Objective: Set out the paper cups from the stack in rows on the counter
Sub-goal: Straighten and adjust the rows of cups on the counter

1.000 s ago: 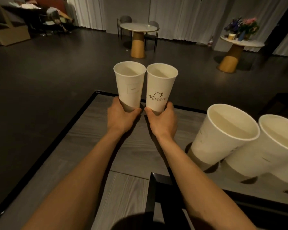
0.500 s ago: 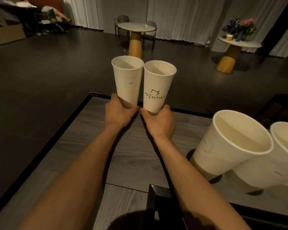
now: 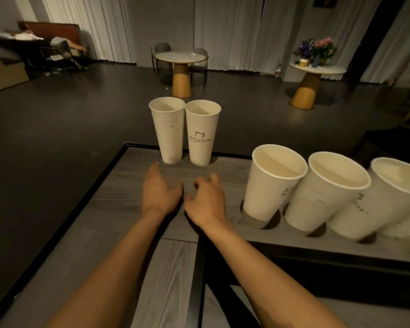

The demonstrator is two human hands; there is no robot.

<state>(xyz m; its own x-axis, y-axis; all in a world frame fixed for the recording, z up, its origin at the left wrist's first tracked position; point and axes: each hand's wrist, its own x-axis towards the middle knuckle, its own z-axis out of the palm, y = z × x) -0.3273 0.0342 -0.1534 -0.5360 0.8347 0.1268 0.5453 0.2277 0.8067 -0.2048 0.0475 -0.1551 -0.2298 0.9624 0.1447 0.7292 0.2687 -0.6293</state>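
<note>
From the head camera, two tall white paper cups stand upright side by side at the far edge of the grey wood-grain counter (image 3: 118, 209): the left cup (image 3: 168, 130) bears a small pale label, the right cup (image 3: 202, 132) a black line drawing over handwriting, and their rims nearly touch. Both look empty inside. Nearer and to the right, a row of three larger-looking cups (image 3: 273, 183) stands close together, also empty (they lean only through the wide lens). The left hand (image 3: 160, 190) and right hand (image 3: 207, 197) hover just short of the two far cups, fingers loosely spread, gripping nothing and touching neither cup. A black border runs along the counter's left and far edges; the far pair sits right at it. Bare counter lies open to the left of the hands and toward the viewer, while a dark recessed strip (image 3: 200, 268) cuts across under the right forearm.
</note>
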